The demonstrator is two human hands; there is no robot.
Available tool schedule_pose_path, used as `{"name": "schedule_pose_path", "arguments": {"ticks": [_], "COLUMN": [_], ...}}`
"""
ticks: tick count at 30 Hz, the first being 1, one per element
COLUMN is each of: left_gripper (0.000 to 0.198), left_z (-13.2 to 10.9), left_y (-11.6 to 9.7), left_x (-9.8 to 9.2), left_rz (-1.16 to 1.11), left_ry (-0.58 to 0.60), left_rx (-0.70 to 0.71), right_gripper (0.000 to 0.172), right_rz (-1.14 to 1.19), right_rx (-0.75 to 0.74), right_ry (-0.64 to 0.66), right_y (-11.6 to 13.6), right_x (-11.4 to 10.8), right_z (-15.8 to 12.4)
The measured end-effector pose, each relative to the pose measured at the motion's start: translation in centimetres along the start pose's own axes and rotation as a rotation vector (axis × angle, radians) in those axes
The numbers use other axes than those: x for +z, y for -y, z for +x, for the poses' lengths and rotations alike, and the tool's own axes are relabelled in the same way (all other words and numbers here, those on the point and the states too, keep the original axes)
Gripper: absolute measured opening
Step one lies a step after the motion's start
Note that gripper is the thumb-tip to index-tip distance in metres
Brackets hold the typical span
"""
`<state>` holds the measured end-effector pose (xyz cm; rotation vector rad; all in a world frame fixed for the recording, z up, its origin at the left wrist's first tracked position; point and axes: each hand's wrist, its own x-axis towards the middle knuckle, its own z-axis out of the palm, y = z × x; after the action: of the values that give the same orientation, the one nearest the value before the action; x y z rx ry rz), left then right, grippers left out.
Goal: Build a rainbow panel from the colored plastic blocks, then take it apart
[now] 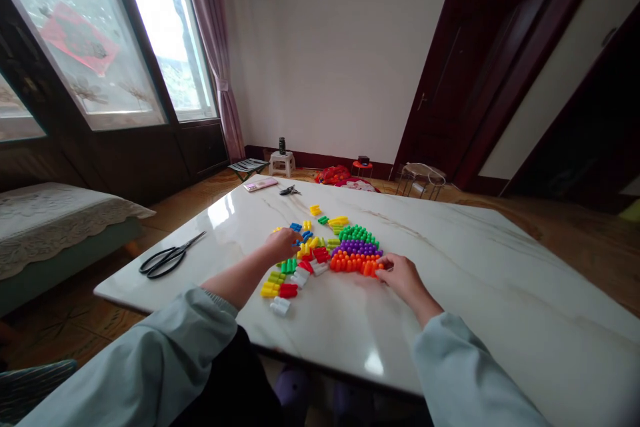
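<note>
Orange pieces [353,263] sit in close ranks on a glossy tabletop [475,280], seen from the head camera, at nine o'clock from the right hand [400,275], whose thumb and fingers pinch the end of the row. Purple pieces [357,248] and green pieces [359,235] line up just beyond, toward ten. The left hand [283,245] reaches among loose pieces [288,290] in yellow, blue, red and white; whether it grips one, the angle cannot tell. Around that hand, scissors [167,261] lie at nine o'clock, a phone [261,184] at eleven, pliers [289,191] at twelve.
</note>
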<state>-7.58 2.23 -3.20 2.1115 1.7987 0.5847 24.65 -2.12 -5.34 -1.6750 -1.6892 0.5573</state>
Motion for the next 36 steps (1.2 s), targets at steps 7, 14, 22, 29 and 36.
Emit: {"name": "schedule_pose_path", "arguments": {"ticks": [7, 14, 22, 29, 36], "left_gripper": [0.033, 0.033, 0.029, 0.027, 0.022], "left_z": [0.3, 0.3, -0.2, -0.6, -0.8], "left_y": [-0.3, -0.9, 0.2, 1.2, 1.8], "left_x": [0.3, 0.4, -1.1, -2.0, -3.6], "left_rz": [0.172, 0.143, 0.134, 0.145, 0.141], "left_ry": [0.097, 0.089, 0.095, 0.023, 0.328], "left_rx": [0.113, 0.115, 0.106, 0.05, -0.056], "right_gripper": [0.011, 0.01, 0.008, 0.01, 0.022], "right_rz": [-0.132, -0.216, -0.299, -0.447, -0.518], "right_rx": [-0.053, -0.187, -0.188, -0.12, -0.091], "right_ry": [0.136, 0.14, 0.109, 0.107, 0.383], "right_y": [-0.5, 2.0, 3.8, 7.1, 7.0], "right_x": [1.5, 5.1, 5.8, 3.7, 4.4], "right_z": [-0.8, -0.4, -0.1, -1.7, -2.0]}}
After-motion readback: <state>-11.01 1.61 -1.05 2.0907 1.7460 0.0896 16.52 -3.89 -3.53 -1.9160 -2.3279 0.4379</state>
